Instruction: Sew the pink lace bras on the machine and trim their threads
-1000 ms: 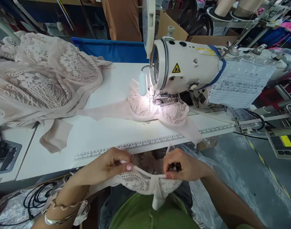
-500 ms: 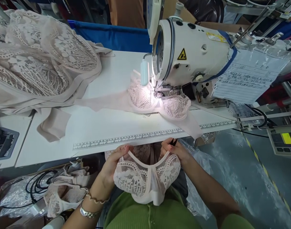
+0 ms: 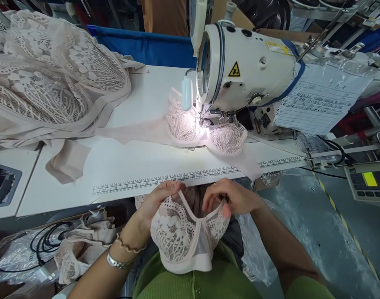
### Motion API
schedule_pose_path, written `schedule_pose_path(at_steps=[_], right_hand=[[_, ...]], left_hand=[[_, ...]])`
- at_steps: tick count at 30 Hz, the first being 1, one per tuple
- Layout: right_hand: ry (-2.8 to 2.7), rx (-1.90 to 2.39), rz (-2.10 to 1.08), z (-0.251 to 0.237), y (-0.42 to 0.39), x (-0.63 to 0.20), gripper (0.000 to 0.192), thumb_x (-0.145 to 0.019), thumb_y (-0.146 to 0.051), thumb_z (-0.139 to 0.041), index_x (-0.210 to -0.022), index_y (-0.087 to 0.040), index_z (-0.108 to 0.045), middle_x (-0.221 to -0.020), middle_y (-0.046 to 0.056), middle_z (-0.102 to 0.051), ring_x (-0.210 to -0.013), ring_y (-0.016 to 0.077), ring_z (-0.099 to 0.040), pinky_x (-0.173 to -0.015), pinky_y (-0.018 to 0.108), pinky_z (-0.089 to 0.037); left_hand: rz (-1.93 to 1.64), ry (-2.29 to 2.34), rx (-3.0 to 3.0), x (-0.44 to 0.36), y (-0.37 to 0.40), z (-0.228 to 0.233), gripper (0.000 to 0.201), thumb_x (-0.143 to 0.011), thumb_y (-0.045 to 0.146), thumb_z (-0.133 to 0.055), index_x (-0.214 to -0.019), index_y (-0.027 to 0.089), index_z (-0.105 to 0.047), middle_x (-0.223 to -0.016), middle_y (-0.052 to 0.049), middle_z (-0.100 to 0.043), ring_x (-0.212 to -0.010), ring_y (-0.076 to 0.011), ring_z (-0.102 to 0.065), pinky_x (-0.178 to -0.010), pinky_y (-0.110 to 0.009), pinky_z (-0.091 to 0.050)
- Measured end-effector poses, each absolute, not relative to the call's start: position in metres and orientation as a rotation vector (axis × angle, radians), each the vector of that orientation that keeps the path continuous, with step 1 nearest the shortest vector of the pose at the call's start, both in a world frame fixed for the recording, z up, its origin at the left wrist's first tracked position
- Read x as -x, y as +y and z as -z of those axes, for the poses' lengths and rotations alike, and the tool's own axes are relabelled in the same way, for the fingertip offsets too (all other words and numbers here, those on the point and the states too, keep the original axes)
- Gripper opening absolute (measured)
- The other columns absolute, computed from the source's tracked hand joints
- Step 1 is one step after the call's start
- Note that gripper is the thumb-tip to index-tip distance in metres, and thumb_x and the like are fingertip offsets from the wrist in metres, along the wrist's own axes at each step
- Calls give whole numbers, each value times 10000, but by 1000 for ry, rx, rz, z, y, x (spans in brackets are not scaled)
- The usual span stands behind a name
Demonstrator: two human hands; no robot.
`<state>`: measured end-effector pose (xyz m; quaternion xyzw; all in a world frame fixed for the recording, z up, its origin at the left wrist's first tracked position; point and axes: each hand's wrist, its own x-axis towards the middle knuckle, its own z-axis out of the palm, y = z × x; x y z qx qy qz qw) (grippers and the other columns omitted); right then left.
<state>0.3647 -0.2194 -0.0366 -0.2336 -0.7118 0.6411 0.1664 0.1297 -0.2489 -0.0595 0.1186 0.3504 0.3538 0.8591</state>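
Lace bra (image 3: 174,236) held up before a green top (image 3: 193,286), just below the surface's (image 3: 140,158) near edge.
A second bra (image 3: 225,139) lies under the sewing machine (image 3: 249,66), garments heaped (image 3: 53,87) leftward, a ruler strip (image 3: 165,181) in front. Left hand (image 3: 157,201), angled inward, fingers pinching one cup's top; right hand (image 3: 235,197) curls at the other, its pinch too blurred to tell.

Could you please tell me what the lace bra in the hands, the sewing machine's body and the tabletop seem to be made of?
Lace bra: probably matt synthetic fabric, given its openwork motifs and sheer mesh.
Sewing machine body: likely painted metal, its smooth off-white casing softly shiny.
Tabletop: perhaps laminate, judging by its smooth white surface.
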Motion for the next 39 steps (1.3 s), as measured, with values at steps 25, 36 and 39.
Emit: schedule_pose_path(at_steps=[25,36,39], right_hand=[[-2142,1010,-617,41,-282,-359,130,-969,-133,-580,-898,-178,-679,-1163,133,-666,-770,133,-637,-672,260,-487],[-1953,971,-1242,36,-266,-409,332,-987,-431,-606,-800,-190,-734,-788,59,-642,-627,128,-567,-517,239,-414],[-1942,1022,-1059,37,-266,-411,222,-987,-344,-623,-857,-207,-740,-828,70,-696,-633,134,-597,-523,244,-440]], left_hand=[[-1157,1148,-2063,-153,-284,41,98,-933,84,-604,-925,181,-617,-838,-16,-643,-779,-141,-622,-659,-210,-496],[-1057,1265,-1465,-110,-276,48,12,-851,229,-723,-844,236,-730,-804,2,-670,-697,-137,-592,-571,-209,-426],[-1151,1305,-1475,-109,-279,56,75,-852,193,-724,-868,262,-747,-845,7,-675,-748,-137,-603,-585,-206,-427]])
